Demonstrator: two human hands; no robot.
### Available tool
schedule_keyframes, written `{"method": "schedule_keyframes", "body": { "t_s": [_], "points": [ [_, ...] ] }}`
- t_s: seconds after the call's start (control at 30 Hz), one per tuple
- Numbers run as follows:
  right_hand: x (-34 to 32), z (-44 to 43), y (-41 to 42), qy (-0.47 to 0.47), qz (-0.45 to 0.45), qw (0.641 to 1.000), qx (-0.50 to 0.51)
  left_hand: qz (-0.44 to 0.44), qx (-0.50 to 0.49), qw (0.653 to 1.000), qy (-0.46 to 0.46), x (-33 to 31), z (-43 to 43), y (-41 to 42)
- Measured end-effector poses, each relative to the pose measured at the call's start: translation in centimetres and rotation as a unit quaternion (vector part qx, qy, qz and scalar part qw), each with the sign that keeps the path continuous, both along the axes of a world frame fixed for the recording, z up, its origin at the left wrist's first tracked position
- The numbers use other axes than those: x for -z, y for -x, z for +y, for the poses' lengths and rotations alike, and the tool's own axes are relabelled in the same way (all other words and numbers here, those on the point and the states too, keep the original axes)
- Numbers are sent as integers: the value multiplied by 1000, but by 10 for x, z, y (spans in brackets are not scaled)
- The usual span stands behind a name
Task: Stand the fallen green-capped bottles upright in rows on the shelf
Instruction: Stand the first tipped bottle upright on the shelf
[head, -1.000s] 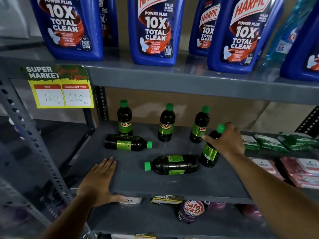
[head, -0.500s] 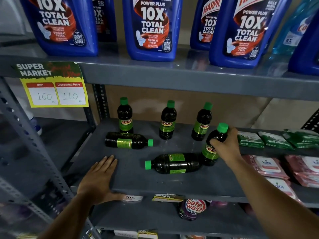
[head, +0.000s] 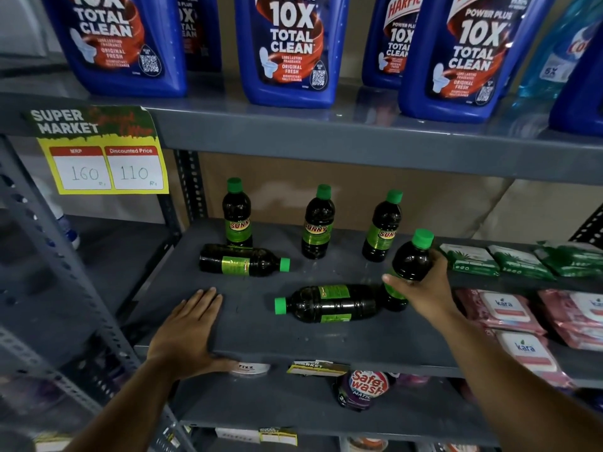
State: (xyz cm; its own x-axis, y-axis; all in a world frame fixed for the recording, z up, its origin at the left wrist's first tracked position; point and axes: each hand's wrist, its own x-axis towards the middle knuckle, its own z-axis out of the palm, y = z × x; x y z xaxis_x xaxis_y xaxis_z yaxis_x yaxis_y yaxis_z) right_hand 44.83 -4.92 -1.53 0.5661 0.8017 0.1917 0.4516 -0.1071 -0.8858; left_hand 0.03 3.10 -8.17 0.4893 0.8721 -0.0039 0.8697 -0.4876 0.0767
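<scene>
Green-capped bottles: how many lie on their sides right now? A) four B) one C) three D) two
D: one lying bottle has its cap to the right, another has its cap to the left; three stand at the back, and the right hand holds a sixth bottle nearly upright.

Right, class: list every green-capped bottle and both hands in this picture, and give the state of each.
Back-left bottle: upright.
Back-middle bottle: upright.
Back-right bottle: upright.
Left fallen bottle: lying, cap pointing right.
Front fallen bottle: lying, cap pointing left.
Held bottle: tilted, gripped.
Right hand: closed around held bottle.
Left hand: flat on shelf.
</scene>
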Motion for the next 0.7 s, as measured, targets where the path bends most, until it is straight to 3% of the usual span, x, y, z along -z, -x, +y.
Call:
{"method": "schedule_keyframes", "body": {
  "t_s": [0.3,0.7],
  "points": [
    [34,-13,1,85,-28,996,9,14,-4,1000,3,-2,1,-1],
    [39,-13,8,85,-15,996,24,25,-3,1000,4,-3,-1,-2]
  ]
}}
